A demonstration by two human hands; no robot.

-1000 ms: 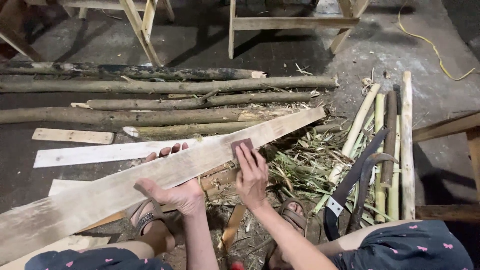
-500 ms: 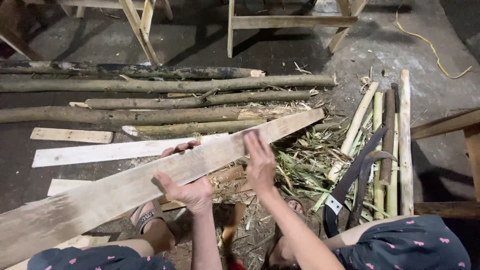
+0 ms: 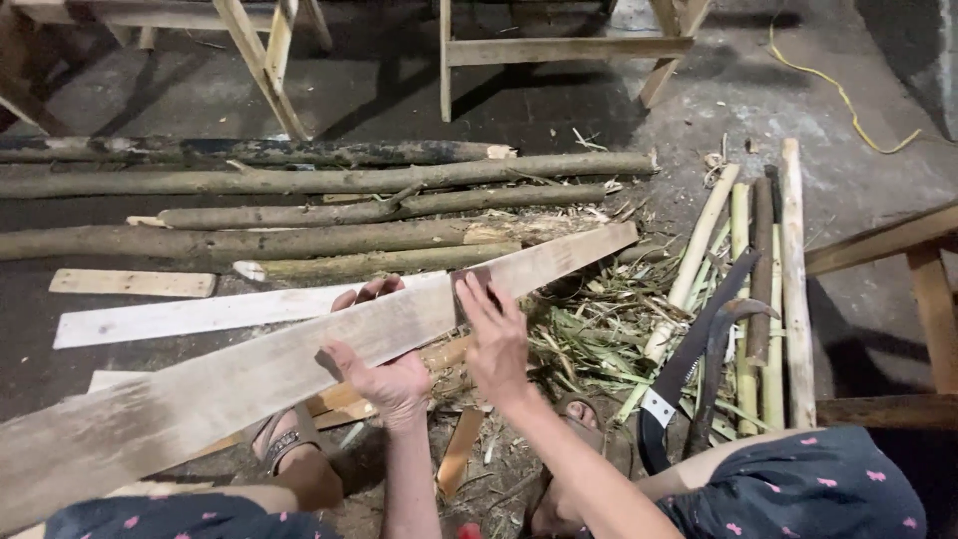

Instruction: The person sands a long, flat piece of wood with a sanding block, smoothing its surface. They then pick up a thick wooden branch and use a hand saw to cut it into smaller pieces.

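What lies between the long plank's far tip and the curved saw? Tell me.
In the head view, a heap of green leaves and shavings covers the floor between the plank and the saw.

A rough woodworking yard; bare logs (image 3: 329,180) lie on a concrete floor (image 3: 718,100); timber trestles (image 3: 559,50) stand behind; bamboo trimmings (image 3: 599,329) litter it.

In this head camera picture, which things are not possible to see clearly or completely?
1. Long plank: its near end is cut off by the left edge of the head view.
2. Small dark block under the right hand: mostly covered by the fingers, so its kind is unclear.
3. Left hand: its fingers wrap behind the plank, only tips show.
4. Curved blade: its handle is hidden behind the patterned clothing.
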